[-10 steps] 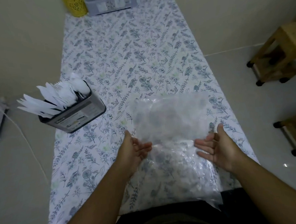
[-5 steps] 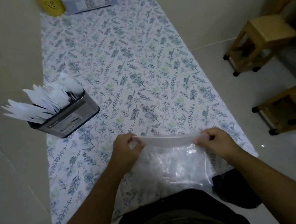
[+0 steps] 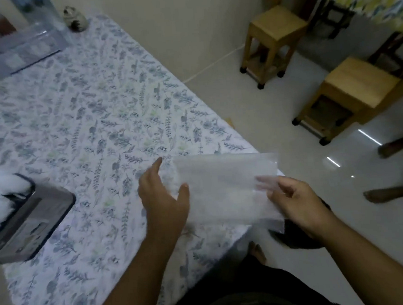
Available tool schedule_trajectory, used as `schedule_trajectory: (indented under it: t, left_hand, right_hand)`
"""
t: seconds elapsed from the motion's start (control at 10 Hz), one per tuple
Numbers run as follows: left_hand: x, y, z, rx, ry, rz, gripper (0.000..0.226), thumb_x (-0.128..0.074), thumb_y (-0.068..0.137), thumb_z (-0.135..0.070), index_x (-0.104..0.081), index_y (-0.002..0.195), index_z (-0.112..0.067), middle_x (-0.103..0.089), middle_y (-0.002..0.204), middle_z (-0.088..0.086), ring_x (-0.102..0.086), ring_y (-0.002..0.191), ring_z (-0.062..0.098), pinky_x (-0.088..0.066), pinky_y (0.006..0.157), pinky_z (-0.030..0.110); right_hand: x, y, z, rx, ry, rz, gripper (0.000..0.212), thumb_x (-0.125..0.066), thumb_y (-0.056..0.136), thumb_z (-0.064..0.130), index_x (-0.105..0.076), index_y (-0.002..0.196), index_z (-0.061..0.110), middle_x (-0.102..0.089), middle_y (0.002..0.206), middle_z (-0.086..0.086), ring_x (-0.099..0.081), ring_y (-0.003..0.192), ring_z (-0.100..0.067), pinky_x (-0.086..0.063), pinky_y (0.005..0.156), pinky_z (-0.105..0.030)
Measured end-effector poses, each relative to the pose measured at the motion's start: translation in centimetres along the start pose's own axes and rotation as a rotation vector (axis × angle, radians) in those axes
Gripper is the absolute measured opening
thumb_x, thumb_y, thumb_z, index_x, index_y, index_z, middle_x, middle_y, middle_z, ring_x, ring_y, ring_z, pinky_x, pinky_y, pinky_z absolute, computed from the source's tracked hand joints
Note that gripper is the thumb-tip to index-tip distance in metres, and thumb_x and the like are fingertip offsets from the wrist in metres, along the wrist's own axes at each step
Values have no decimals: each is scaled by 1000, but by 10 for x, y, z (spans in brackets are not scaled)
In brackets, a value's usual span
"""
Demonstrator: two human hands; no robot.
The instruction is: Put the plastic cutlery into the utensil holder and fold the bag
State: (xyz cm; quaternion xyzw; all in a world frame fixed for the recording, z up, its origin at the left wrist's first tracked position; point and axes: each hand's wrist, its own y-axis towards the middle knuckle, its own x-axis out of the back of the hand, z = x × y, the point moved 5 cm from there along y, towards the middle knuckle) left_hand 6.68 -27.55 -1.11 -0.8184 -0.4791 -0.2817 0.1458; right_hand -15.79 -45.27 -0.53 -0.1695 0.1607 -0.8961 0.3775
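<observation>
A folded, translucent plastic bag [image 3: 226, 188] is held just above the near right corner of the floral-cloth table [image 3: 95, 125]. My right hand [image 3: 298, 205] pinches the bag's right side, its fingers showing through the plastic. At the bag's left edge is my left hand [image 3: 163, 197], fingers straight and thumb touching the plastic. The grey utensil holder [image 3: 32, 224] stands at the table's left edge, filled with white plastic cutlery [image 3: 2, 197]; part of it is cut off by the frame.
A clear storage box [image 3: 22, 52] and a small figurine [image 3: 75, 18] sit at the table's far end. Two wooden stools [image 3: 276, 37] [image 3: 354, 91] stand on the tiled floor to the right. Another person's feet [image 3: 391, 191] are at the right edge.
The bag went from spread out on the table to folded into a smaller rectangle. My left hand has let go of its top edge and opened. The view swung to the right.
</observation>
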Motion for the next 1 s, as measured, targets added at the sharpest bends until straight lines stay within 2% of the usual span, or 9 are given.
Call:
schedule_trajectory:
  t: [0.1, 0.2, 0.3, 0.4, 0.6, 0.7, 0.8, 0.9, 1.0]
  left_hand:
    - [-68, -14, -80, -276, -73, 250, 60, -57, 90, -29, -36, 145, -42, -35, 129, -6, -43, 120, 23, -50, 95, 43]
    - [-140, -41, -146, -443, -164, 480, 50, -50, 96, -29, -41, 144, -42, -31, 143, -8, -41, 129, 15, -50, 96, 32]
    - [-211, -66, -174, -448, -184, 653, 41, -46, 99, -26, -50, 139, -27, -34, 146, -5, -39, 135, 9, -44, 102, 26]
    - [-283, -90, -177, -405, -100, 856, 36, -44, 101, -27, -55, 134, -19, -47, 139, 0, -44, 130, 11, -38, 111, 35]
    - [-449, -131, -90, -113, 165, 1337, 43, -36, 99, -52, -55, 129, -27, -58, 132, -3, -56, 122, 15, -46, 105, 41]
    - [-524, -135, -21, 51, 270, 1412, 57, -35, 93, -58, -52, 135, -24, -55, 139, 6, -54, 127, 26, -44, 108, 46]
    - [-569, -136, 17, 106, 401, 1425, 48, -36, 104, -36, -48, 141, -7, -54, 140, 18, -53, 125, 34, -44, 103, 37]
    - [-597, -140, 42, 33, 597, 1405, 38, -38, 104, -26, -59, 125, -4, -64, 123, 18, -59, 114, 35, -48, 97, 41]
    - [-598, -140, 60, -15, 733, 1400, 37, -39, 103, -27, -58, 124, -4, -62, 125, 18, -59, 115, 35, -48, 96, 40]
  right_hand:
    - [66, -11, -11, 53, 48, -148, 31, -55, 94, -14, -78, 102, 6, -73, 112, 13, -69, 94, 10, -51, 74, -6]
    - [133, -34, -25, 134, -46, -270, 59, -44, 83, -29, -81, 96, 15, -70, 123, 11, -61, 110, 15, -44, 93, -4]
    - [190, -59, -56, 129, -117, -400, 69, -43, 77, -26, -79, 99, 29, -69, 124, 11, -59, 118, 10, -39, 101, -6]
    - [223, -71, -117, 41, 2, -512, 79, -45, 83, -27, -77, 106, 40, -67, 127, 5, -60, 118, 4, -42, 105, -12]
    - [235, -39, -264, -307, 382, -705, 61, -55, 88, -23, -85, 78, 29, -59, 128, -7, -55, 129, -23, -37, 118, -39]
    - [226, 3, -336, -444, 281, -685, 39, -51, 91, -19, -79, 101, 6, -60, 130, -11, -52, 122, -18, -34, 101, -6]
    - [214, 59, -396, -497, 178, -620, 32, -49, 98, -3, -67, 124, 2, -58, 121, -2, -49, 100, 1, -31, 79, 7]
    - [203, 108, -456, -512, -171, -386, 52, -40, 97, 29, -58, 134, -3, -59, 133, -15, -61, 120, -20, -44, 109, -25]
    - [193, 130, -487, -620, -334, -201, 41, -49, 97, 22, -60, 134, 8, -54, 136, -21, -53, 124, -36, -43, 105, -40]
